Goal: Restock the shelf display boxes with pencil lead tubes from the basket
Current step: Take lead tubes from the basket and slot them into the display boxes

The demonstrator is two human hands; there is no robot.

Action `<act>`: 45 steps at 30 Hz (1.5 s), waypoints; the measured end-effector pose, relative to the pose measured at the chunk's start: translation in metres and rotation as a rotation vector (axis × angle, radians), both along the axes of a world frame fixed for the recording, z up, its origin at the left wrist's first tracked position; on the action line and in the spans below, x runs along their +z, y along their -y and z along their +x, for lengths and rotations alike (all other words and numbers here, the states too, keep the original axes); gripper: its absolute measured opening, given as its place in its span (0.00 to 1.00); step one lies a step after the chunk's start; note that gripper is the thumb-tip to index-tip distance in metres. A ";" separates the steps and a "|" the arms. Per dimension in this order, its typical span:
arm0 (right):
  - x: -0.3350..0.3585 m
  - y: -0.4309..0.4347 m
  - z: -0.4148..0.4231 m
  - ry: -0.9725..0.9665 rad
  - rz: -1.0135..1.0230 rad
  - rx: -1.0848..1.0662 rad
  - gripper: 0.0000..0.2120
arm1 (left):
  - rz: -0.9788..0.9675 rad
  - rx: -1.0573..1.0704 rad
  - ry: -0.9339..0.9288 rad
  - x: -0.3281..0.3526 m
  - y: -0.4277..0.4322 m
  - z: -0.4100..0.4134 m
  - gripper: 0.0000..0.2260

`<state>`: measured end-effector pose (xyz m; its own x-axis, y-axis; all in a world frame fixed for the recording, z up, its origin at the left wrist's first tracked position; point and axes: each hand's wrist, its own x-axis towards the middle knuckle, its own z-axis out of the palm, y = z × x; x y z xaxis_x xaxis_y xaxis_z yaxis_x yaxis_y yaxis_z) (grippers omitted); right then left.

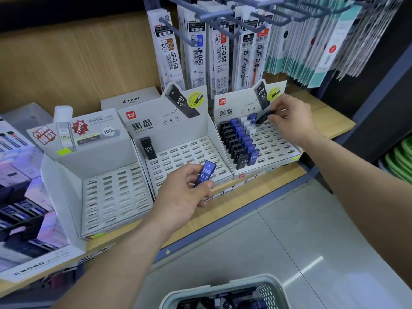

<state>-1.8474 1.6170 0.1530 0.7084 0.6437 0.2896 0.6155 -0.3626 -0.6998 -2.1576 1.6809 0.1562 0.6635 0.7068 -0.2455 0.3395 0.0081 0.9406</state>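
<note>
Slotting stage: right hand (289, 118) pinched a black lead tube (264, 117) over the right display box (278, 148); left hand (182, 195) gripped a blue tube (205, 173), probably needing seating next.

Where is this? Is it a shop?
Most likely a stationery shop: packaged pen refills hang on grey metal hooks, and white cardboard display boxes on a wooden shelf hold pencil lead tubes.

Head-worn view, looking down, close over shelf (245, 210)
</note>
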 end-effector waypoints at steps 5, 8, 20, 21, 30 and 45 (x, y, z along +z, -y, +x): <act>0.002 0.000 0.001 0.075 -0.062 0.042 0.08 | -0.011 0.004 0.006 0.001 0.000 0.001 0.12; 0.002 -0.001 0.003 0.120 -0.058 0.030 0.06 | -0.012 0.002 0.006 0.000 0.000 0.001 0.12; -0.002 -0.007 0.006 0.269 -0.264 0.077 0.14 | -0.025 0.007 0.009 0.004 0.002 0.002 0.12; -0.001 -0.007 0.005 0.258 -0.292 0.086 0.15 | -0.025 0.007 0.009 0.005 0.003 0.002 0.12; 0.034 0.033 -0.092 -0.177 -0.091 0.293 0.06 | -0.076 -0.014 0.046 0.011 0.007 0.001 0.11; 0.049 0.047 -0.088 -0.137 0.167 0.146 0.10 | 0.388 -0.128 -0.181 0.012 0.003 -0.003 0.13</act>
